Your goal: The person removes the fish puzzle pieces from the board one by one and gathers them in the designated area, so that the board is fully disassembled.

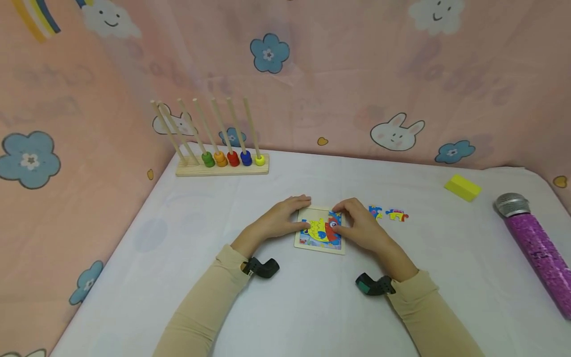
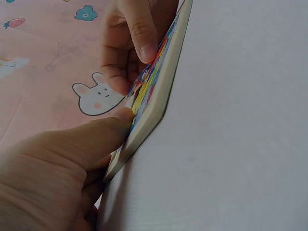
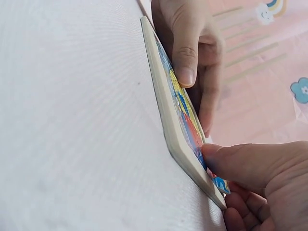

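Observation:
A small jigsaw puzzle board (image 1: 318, 249) with a pale wooden rim lies flat on the table, part filled with a bright yellow, red and blue picture. At its left side, my left hand (image 1: 278, 216) steadies it, thumb on the picture and fingers along the outer edge. My right hand (image 1: 361, 225) is at the right side, pinching a blue puzzle piece (image 3: 220, 185) that sticks up at the rim in the right wrist view. Bare wood shows at the upper left of the board. Two loose puzzle pieces (image 1: 396, 214) lie just right of the right hand, one partly hidden by it.
Behind on the left stands a wooden peg rack (image 1: 223, 170) with coloured beads on several upright rods. To the right are a yellow block (image 1: 463, 187) and a purple glittery microphone (image 1: 537, 248). A pink patterned cloth (image 1: 334, 89) hangs behind the white table.

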Motion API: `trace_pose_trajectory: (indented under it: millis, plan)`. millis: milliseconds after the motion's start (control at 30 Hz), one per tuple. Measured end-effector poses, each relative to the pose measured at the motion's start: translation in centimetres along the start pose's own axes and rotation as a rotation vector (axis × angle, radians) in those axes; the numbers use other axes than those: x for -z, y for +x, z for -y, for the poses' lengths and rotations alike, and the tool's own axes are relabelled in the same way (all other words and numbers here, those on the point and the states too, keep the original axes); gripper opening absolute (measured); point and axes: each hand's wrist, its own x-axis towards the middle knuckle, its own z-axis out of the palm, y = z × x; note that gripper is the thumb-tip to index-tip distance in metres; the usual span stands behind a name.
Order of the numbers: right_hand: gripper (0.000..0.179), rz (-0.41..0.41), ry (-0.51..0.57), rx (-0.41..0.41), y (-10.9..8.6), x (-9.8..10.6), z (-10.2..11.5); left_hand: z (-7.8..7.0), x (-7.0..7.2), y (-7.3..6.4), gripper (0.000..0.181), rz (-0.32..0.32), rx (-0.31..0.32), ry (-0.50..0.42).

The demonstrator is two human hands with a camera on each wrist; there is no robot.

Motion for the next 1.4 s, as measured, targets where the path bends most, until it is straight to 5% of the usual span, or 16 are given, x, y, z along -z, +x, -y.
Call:
trace_pose_trajectory:
  millis: [1400]
  plan:
    - [0.032, -0.051, 0.101, 0.006, -0.45, 0.89, -0.39, -0.10, -0.08, 0.02, 0.066, -0.011, -0.017, 0.006]
